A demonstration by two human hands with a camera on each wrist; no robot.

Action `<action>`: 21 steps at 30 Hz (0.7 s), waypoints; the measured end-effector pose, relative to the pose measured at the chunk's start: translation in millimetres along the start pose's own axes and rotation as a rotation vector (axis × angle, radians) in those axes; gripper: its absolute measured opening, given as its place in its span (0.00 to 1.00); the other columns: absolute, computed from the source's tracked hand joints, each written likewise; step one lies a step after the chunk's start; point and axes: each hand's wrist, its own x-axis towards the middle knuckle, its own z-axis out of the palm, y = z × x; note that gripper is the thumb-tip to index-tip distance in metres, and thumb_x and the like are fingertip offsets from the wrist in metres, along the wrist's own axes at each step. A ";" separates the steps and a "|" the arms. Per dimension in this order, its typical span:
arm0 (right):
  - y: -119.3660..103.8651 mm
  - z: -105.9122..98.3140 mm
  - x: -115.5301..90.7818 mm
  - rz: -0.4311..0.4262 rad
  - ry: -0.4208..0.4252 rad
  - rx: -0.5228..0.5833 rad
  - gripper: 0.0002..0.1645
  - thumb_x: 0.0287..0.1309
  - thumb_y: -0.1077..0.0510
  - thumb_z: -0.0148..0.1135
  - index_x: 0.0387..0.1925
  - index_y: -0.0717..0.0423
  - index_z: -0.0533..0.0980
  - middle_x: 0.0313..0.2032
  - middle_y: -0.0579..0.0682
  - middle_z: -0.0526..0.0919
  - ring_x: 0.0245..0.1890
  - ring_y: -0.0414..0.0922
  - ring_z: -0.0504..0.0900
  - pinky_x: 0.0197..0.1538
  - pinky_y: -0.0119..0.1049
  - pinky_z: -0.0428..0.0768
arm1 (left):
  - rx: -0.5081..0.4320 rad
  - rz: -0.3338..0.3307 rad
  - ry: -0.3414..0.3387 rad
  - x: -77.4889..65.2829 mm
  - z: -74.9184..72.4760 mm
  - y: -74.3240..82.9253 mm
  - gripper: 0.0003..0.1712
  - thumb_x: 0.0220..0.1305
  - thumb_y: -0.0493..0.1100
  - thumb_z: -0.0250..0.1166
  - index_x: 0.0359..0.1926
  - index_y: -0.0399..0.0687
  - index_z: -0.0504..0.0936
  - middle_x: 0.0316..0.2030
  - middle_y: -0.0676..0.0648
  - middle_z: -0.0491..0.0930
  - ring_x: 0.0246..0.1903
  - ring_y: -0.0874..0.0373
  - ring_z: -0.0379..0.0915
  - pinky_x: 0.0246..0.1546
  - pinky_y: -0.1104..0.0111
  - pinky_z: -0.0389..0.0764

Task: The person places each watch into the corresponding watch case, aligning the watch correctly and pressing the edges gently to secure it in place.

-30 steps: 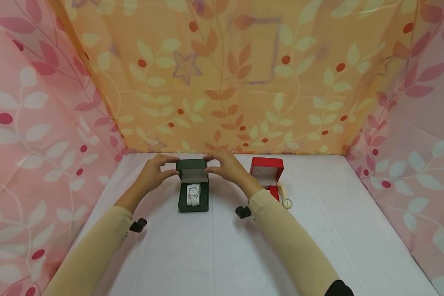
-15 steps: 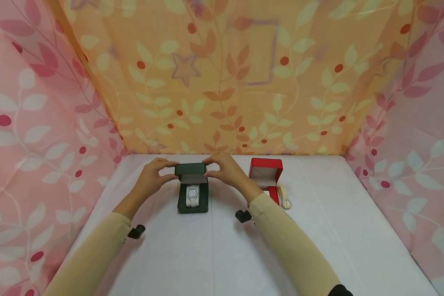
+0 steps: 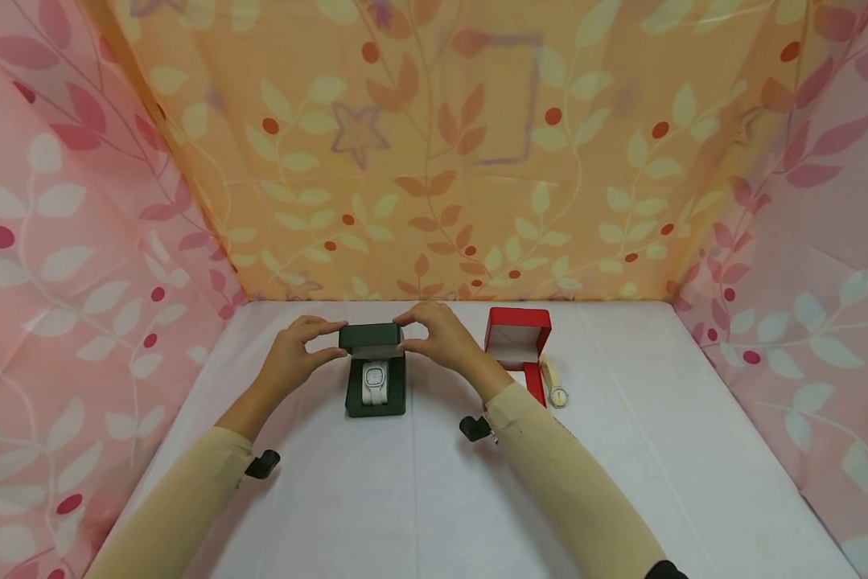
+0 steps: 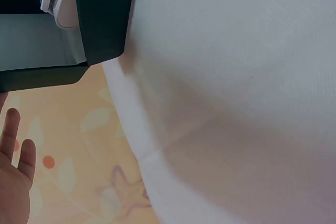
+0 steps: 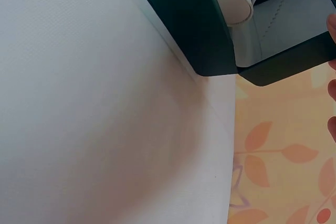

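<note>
A dark green watch box [image 3: 397,394] stands on the white table with its lid [image 3: 370,334] tilted forward, partly lowered. Inside sits a watch [image 3: 375,384] with a white strap and a squarish dial. My left hand [image 3: 292,354] holds the lid's left side between thumb and fingers. On the lid's right side, my right hand [image 3: 444,339] has the same kind of grip. Both wrist views show the box from its sides: the green base [image 4: 107,19] with the white strap [image 4: 65,6] in the left one, the pale lid lining [image 5: 289,22] in the right one.
To the right stands an open red watch box [image 3: 518,320], its lower part partly covered by my right forearm. A watch with a cream-yellow strap [image 3: 558,396] lies beside it. Floral cloth walls [image 3: 419,145] enclose the white table [image 3: 347,498] at the back and sides.
Both hands have brought the green box's lid forward and down, so less of its pale lining shows. The box base, the white watch and the red box have stayed in place.
</note>
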 end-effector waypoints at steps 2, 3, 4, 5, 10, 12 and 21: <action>-0.8 0.3 -1.1 0.000 -0.002 -0.010 0.28 0.53 0.48 0.79 0.57 0.46 0.83 0.53 0.41 0.87 0.61 0.42 0.77 0.73 0.46 0.65 | -0.010 -0.005 0.002 -0.4 -0.1 0.0 0.31 0.54 0.48 0.79 0.61 0.59 0.85 0.51 0.48 0.81 0.55 0.49 0.77 0.58 0.46 0.79; -1.3 0.4 -1.6 0.001 -0.002 -0.013 0.28 0.53 0.48 0.79 0.57 0.46 0.83 0.53 0.41 0.87 0.61 0.42 0.77 0.74 0.46 0.64 | -0.016 -0.008 0.004 -0.4 -0.5 0.6 0.31 0.54 0.48 0.80 0.61 0.58 0.85 0.51 0.48 0.81 0.55 0.49 0.77 0.58 0.46 0.78; -1.6 0.7 -2.0 0.002 -0.003 -0.013 0.28 0.53 0.48 0.79 0.57 0.46 0.83 0.53 0.41 0.87 0.61 0.43 0.77 0.74 0.47 0.64 | -0.019 -0.011 0.004 -0.4 -0.7 1.1 0.31 0.53 0.47 0.80 0.60 0.58 0.86 0.51 0.48 0.81 0.55 0.49 0.77 0.58 0.46 0.78; -1.7 1.0 -2.5 0.003 -0.004 -0.013 0.28 0.54 0.48 0.79 0.57 0.46 0.83 0.53 0.42 0.87 0.61 0.43 0.77 0.74 0.47 0.64 | -0.027 -0.016 0.004 -0.5 -1.1 1.6 0.30 0.53 0.46 0.80 0.60 0.58 0.86 0.51 0.48 0.81 0.55 0.49 0.76 0.59 0.46 0.78; -3.7 1.7 -6.8 0.026 -0.006 0.011 0.28 0.54 0.49 0.79 0.57 0.45 0.83 0.53 0.41 0.86 0.58 0.41 0.77 0.71 0.46 0.68 | -0.042 -0.028 -0.009 -1.2 -1.2 2.5 0.30 0.52 0.45 0.81 0.58 0.58 0.87 0.51 0.49 0.81 0.56 0.49 0.76 0.60 0.44 0.77; -4.4 2.1 -8.4 0.029 -0.004 0.018 0.28 0.53 0.48 0.79 0.57 0.45 0.83 0.53 0.41 0.86 0.58 0.41 0.77 0.69 0.45 0.70 | -0.041 -0.026 -0.014 -1.9 -1.3 3.0 0.30 0.51 0.44 0.81 0.58 0.57 0.87 0.51 0.50 0.81 0.56 0.49 0.76 0.60 0.44 0.77; -3.9 4.7 -11.2 -0.034 0.028 0.016 0.28 0.51 0.49 0.81 0.55 0.46 0.84 0.51 0.41 0.87 0.56 0.42 0.79 0.65 0.42 0.74 | -0.030 0.005 -0.007 -5.9 -0.2 4.5 0.30 0.50 0.41 0.82 0.57 0.56 0.87 0.50 0.52 0.82 0.55 0.52 0.75 0.60 0.45 0.76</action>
